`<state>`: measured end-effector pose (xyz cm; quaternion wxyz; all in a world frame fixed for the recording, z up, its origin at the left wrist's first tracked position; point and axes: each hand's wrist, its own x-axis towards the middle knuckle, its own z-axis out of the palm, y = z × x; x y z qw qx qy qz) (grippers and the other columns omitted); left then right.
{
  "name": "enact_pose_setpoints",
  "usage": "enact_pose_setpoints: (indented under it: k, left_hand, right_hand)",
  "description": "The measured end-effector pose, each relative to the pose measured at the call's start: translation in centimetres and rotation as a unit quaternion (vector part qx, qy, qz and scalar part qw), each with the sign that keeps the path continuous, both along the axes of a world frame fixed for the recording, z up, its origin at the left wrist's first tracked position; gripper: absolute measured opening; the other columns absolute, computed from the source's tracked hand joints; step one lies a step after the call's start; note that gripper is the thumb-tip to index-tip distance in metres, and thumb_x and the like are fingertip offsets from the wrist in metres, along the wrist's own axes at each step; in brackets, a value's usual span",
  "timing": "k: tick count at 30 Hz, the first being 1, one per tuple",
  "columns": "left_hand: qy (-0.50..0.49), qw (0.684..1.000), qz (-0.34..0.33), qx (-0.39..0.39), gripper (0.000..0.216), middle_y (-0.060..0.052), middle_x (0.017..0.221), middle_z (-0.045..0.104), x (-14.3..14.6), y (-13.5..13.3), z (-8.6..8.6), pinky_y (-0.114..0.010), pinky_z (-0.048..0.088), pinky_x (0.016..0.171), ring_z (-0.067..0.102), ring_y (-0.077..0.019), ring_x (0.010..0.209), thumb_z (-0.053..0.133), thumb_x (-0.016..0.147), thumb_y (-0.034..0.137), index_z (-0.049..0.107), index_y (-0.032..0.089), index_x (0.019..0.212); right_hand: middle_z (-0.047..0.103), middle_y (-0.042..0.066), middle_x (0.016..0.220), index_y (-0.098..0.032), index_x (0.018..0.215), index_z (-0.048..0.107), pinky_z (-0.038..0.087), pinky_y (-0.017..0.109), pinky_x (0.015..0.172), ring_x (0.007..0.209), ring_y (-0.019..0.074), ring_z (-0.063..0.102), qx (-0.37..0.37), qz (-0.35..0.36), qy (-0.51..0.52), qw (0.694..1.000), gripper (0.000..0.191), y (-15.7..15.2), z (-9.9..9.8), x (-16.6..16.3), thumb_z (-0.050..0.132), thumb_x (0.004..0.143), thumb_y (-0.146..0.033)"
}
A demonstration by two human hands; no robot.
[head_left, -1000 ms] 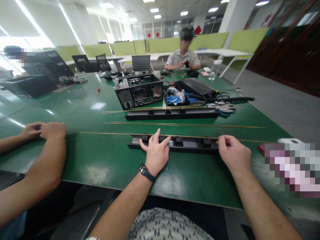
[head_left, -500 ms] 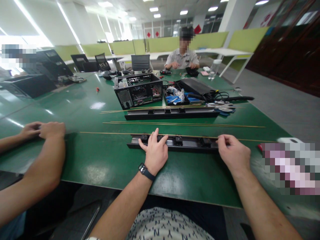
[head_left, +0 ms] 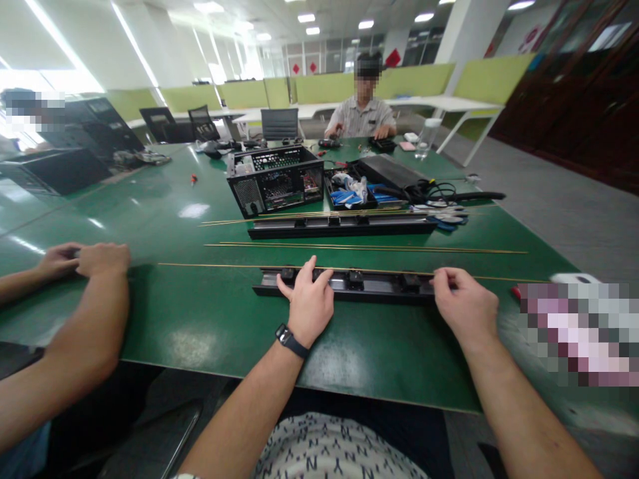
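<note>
A long black rail fixture (head_left: 379, 296) with several black blocks lies in front of me. Along its far edge runs a thin brass rod (head_left: 214, 265), sticking out past both ends. My left hand (head_left: 312, 303), with a dark watch on its wrist, rests over the left part of the fixture with its fingers spread. At the fixture's right end, my right hand (head_left: 466, 299) is closed in a pinch on the rod. What lies under my left palm is hidden.
Two more brass rods (head_left: 369, 248) and a second rail fixture (head_left: 344, 229) lie beyond. Farther back stand an open computer case (head_left: 274, 179) and a tray with gloves (head_left: 349, 193). A co-worker's hands (head_left: 102, 259) are at left; another person sits opposite.
Both my hands keep the same pose on the fixture and rod. The view has shifted very slightly. Across the table, the seated person's hands and head have moved a little.
</note>
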<state>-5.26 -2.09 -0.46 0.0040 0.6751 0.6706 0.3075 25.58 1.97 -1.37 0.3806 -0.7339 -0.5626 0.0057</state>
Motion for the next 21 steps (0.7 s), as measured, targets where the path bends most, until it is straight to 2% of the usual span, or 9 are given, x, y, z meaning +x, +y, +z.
enact_pose_setpoints:
  k: [6, 11, 15, 21]
  left_hand:
    - [0.014, 1.0, 0.009, 0.004, 0.039, -0.012, 0.168, 0.054, -0.06, -0.01, -0.12, -0.083, 0.017, 0.125, 0.056, -0.0323, 0.149, 0.055, 0.102, 0.019, 0.077, 0.036, 0.129]
    - [0.016, 1.0, 0.013, -0.007, 0.039, -0.016, 0.171, 0.049, -0.03, 0.01, -0.02, -0.083, 0.018, 0.124, 0.052, -0.035, 0.153, 0.056, 0.102, 0.02, 0.077, 0.036, 0.131]
    - [0.014, 1.0, 0.007, -0.004, 0.036, -0.013, 0.169, 0.052, -0.1, 0.12, 0.06, -0.081, 0.016, 0.127, 0.053, -0.0327, 0.152, 0.054, 0.105, 0.022, 0.078, 0.036, 0.129]
    - [0.01, 1.0, 0.013, 0.012, 0.034, -0.011, 0.166, 0.057, -0.26, 0.32, -0.2, -0.078, 0.022, 0.126, 0.057, -0.0312, 0.149, 0.055, 0.105, 0.021, 0.078, 0.036, 0.125]
  right_hand:
    - [0.081, 0.005, 0.089, -0.027, 0.099, 0.081, 0.048, 0.039, 0.081, 0.088, 0.0292, 0.075, -0.001, 0.002, 0.001, 1.0, 0.035, -0.02, 0.04, -0.08, 0.056, 0.096, -0.051]
    - [0.081, 0.005, 0.088, -0.026, 0.1, 0.081, 0.049, 0.038, 0.081, 0.087, 0.0285, 0.075, 0.002, 0.005, 0.002, 1.0, 0.034, -0.08, 0.09, -0.09, 0.056, 0.096, -0.05]
    - [0.081, 0.006, 0.089, -0.026, 0.099, 0.081, 0.049, 0.039, 0.082, 0.089, 0.0298, 0.075, 0.0, 0.002, 0.001, 1.0, 0.035, -0.11, 0.22, -0.14, 0.056, 0.096, -0.05]
    - [0.081, 0.006, 0.089, -0.026, 0.1, 0.081, 0.049, 0.039, 0.083, 0.09, 0.03, 0.076, -0.006, 0.001, 0.002, 1.0, 0.036, -0.06, 0.2, -0.15, 0.055, 0.096, -0.051]
